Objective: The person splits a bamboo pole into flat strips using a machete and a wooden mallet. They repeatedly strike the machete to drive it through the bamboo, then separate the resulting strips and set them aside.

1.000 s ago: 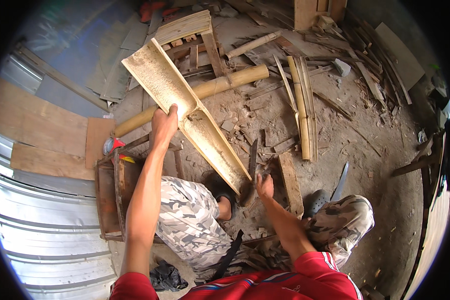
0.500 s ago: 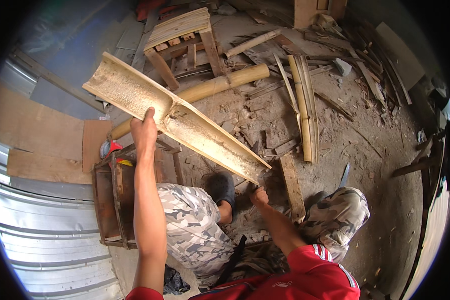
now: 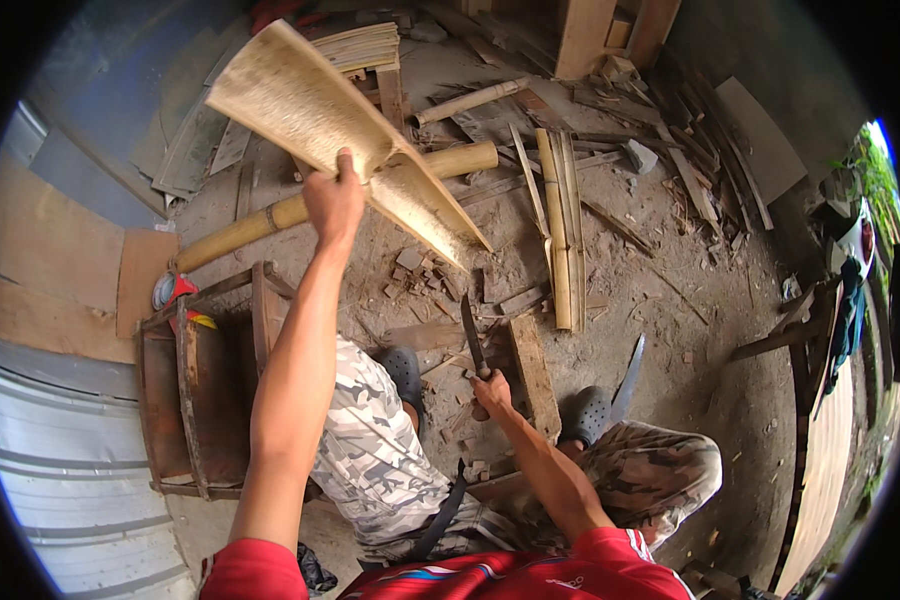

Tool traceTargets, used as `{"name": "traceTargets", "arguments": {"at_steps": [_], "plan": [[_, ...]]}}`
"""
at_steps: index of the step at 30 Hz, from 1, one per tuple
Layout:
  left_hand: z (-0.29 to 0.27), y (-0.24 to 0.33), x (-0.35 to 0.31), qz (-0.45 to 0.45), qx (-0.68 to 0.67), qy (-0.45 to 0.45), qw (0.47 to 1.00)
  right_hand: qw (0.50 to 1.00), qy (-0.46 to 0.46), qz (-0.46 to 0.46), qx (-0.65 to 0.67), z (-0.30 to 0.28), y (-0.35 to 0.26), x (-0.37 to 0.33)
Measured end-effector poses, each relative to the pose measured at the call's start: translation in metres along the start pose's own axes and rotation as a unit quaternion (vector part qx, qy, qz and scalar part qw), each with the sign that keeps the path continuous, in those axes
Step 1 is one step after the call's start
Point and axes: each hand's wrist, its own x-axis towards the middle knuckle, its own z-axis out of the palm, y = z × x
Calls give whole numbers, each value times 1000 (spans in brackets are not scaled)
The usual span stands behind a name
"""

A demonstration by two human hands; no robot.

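1. Far left: corrugated metal sheet (image 3: 60, 470) and flat boards by the wall, then a dark wooden crate (image 3: 195, 390) standing on the dirt, just beside my left knee.
2. My left hand (image 3: 335, 200) is up high, fingers clamped on the edge of a wide split bamboo slab (image 3: 320, 120). The slab is lifted clear of the ground and tilted, its pointed end hanging down toward centre.
3. Under it a whole bamboo pole (image 3: 300, 210) lies on the ground, uncut as far as I can tell.
4. Centre: my right hand (image 3: 490, 385) is closed round the handle of a dark knife (image 3: 470, 330), blade pointing up and away, well apart from the slab. It sits by a wood block (image 3: 535, 375).
5. Progress, my read: the slab is already split open, and chips (image 3: 425, 275) plus thin strips (image 3: 560, 230) say some cutting is done. More trimming looks left, since blade and slab aren't meeting.
6. Right: a 2nd blade (image 3: 630, 365) lies by my shoe, then scrap timber (image 3: 710, 150) and a bare dirt floor (image 3: 690, 300), with an open side showing greenery.
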Motion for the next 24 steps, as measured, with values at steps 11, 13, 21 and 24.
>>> {"name": "traceTargets", "arguments": {"at_steps": [11, 13, 21, 24], "plan": [[168, -8, -32, 20, 139, -51, 989, 956, -56, -120, -262, -104, -6, -11], [182, -10, -43, 12, 129, -46, 991, 920, -65, -166, -349, -140, -22, -32], [162, -12, -41, -40, 181, -208, 960, 869, 89, -109, -474, -241, -112, -173], [173, -39, -46, 21, 190, -65, 979, 884, 167, -125, -419, -264, -117, -186]]}}
